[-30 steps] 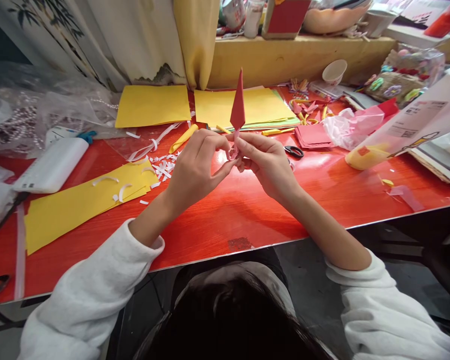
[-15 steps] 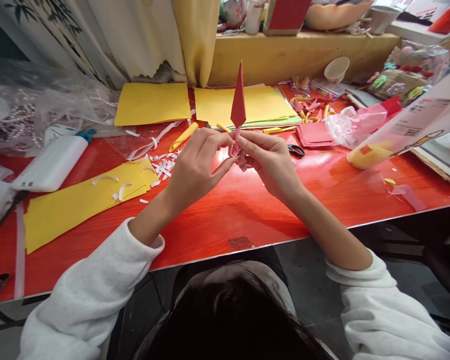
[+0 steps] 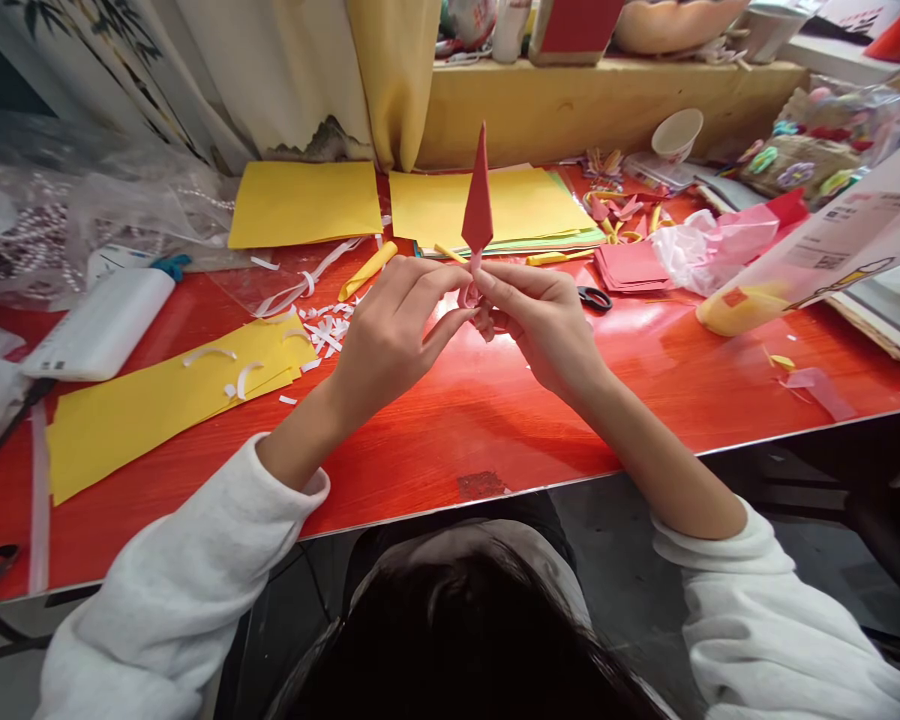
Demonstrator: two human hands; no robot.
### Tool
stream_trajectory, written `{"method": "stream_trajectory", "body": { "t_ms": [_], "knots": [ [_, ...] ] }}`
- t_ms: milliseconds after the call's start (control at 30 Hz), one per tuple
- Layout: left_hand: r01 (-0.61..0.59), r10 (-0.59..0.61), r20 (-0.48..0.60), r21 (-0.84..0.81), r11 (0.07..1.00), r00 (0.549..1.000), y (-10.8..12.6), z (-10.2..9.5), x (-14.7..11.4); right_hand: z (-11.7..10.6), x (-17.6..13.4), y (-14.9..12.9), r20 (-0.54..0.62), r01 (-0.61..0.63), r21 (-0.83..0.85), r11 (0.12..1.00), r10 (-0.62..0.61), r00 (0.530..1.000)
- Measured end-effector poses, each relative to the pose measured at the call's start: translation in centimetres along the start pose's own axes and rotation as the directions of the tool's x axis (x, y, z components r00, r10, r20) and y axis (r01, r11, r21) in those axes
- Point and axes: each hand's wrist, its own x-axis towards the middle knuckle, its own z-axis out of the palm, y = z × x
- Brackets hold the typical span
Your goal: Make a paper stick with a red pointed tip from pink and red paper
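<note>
A folded red paper piece (image 3: 478,205) stands upright above my fingertips, its long narrow point directed up. My left hand (image 3: 394,335) pinches near its base, thumb and forefinger at the lower folds. From the other side, my right hand (image 3: 547,325) closes its thumb and fingers around the same base. Part of the lower paper is hidden behind the fingers. Both hands are raised over the red table (image 3: 450,430).
Yellow paper strips (image 3: 172,400) lie at left near white paper scraps (image 3: 328,335). Behind are yellow sheets (image 3: 307,205), black-handled scissors (image 3: 594,298) and red paper squares (image 3: 631,267). A white power bank-like box (image 3: 101,325) sits left; a translucent bag (image 3: 802,240) leans at right.
Almost nothing differs. Both hands keep hold of the red folded paper in the same place, and the view has shifted very slightly.
</note>
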Motion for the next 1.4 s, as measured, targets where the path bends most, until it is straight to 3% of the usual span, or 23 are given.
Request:
{"method": "stream_trajectory", "body": {
  "t_ms": [167, 400, 700, 833, 1067, 1133, 1300, 1400],
  "knots": [
    [-0.042, 0.043, -0.03, 0.028, 0.999, 0.999, 0.0, 0.0, 0.1, 0.1, 0.0, -0.1, -0.008, -0.012, -0.006, 1.0, 0.012, 1.0],
    [0.044, -0.045, 0.032, 0.011, 0.999, 0.999, 0.2, -0.1, 0.1, 0.2, -0.2, -0.5, -0.006, -0.05, -0.126, 0.991, 0.049, 0.999],
    [0.008, -0.015, 0.073, 0.088, 0.996, 0.997, -0.1, 0.0, 0.2, 0.2, -0.4, -0.5, 0.03, 0.005, -0.206, 0.978, 0.002, 1.0],
    [0.03, -0.031, 0.104, 0.018, 0.999, 0.994, 0.0, -0.2, 0.3, 0.1, -0.3, -0.4, 0.043, 0.021, -0.202, 0.979, -0.012, 0.999],
    [0.229, -0.239, -0.058, -0.146, 0.962, 0.969, 0.5, -0.9, 1.0, -0.1, -0.1, -0.4, 0.083, -0.1, -0.088, 0.991, 0.107, 0.991],
    [0.289, -0.298, -0.022, -0.188, 0.939, 0.954, 0.3, -1.0, 1.2, -0.2, 0.0, -0.5, 0.118, -0.127, -0.053, 0.991, 0.132, 0.984],
    [0.433, -0.373, 0.225, -0.374, 0.82, 0.9, -0.1, -0.9, 1.5, -0.6, 0.2, -0.4, 0.191, -0.176, 0.062, 0.982, 0.162, 0.968],
    [0.444, -0.389, 0.214, -0.418, 0.793, 0.896, 0.0, -1.1, 1.6, -1.0, 0.3, -0.4, 0.222, -0.238, 0.119, 0.964, 0.208, 0.952]
  ]
}}
